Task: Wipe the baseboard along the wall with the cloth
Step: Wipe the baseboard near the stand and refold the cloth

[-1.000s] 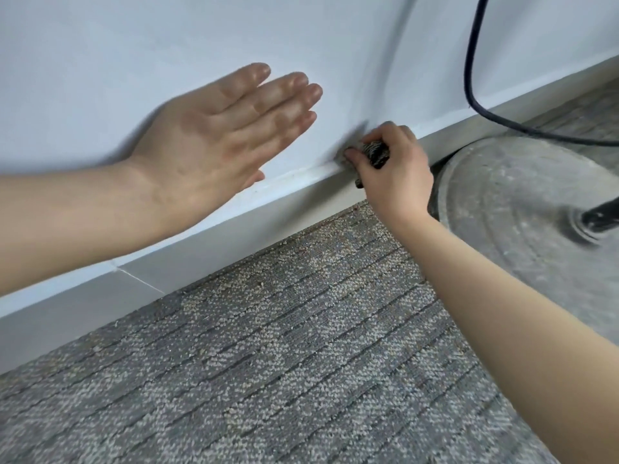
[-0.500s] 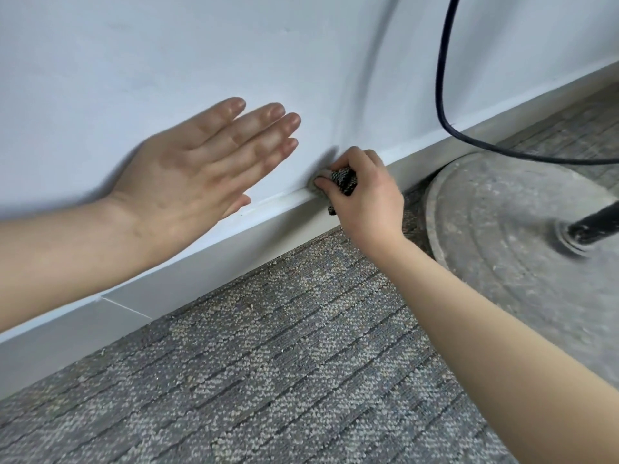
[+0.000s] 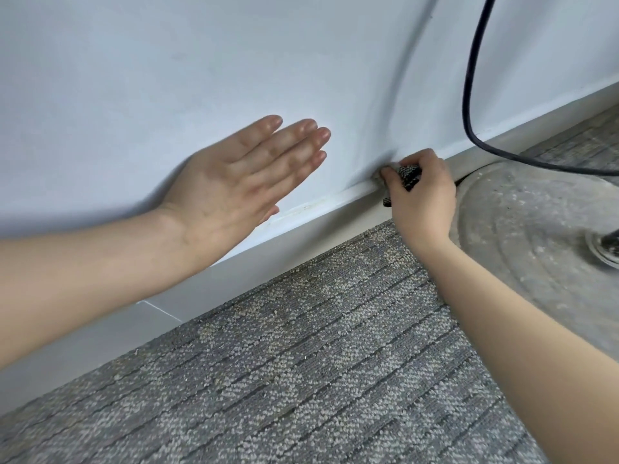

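Note:
A pale grey baseboard (image 3: 294,252) runs along the foot of the white wall (image 3: 201,61), rising from lower left to upper right. My right hand (image 3: 423,199) is closed around a small dark speckled cloth (image 3: 407,174) and presses it on the baseboard's top edge, just left of a round stand base. Most of the cloth is hidden inside the fist. My left hand (image 3: 241,182) lies flat against the wall above the baseboard, fingers straight and close together, holding nothing.
A dusty round grey stand base (image 3: 536,236) sits on the floor at the right, touching the baseboard, with its pole foot (image 3: 608,244) at the frame edge. A black cable (image 3: 469,95) hangs down the wall and loops right. Grey patterned carpet (image 3: 318,363) covers the floor.
Between the earlier frames my right hand slid the cloth left along the baseboard's top edge; now it sits further right again, beside the stand base. My left hand stays flat on the wall.

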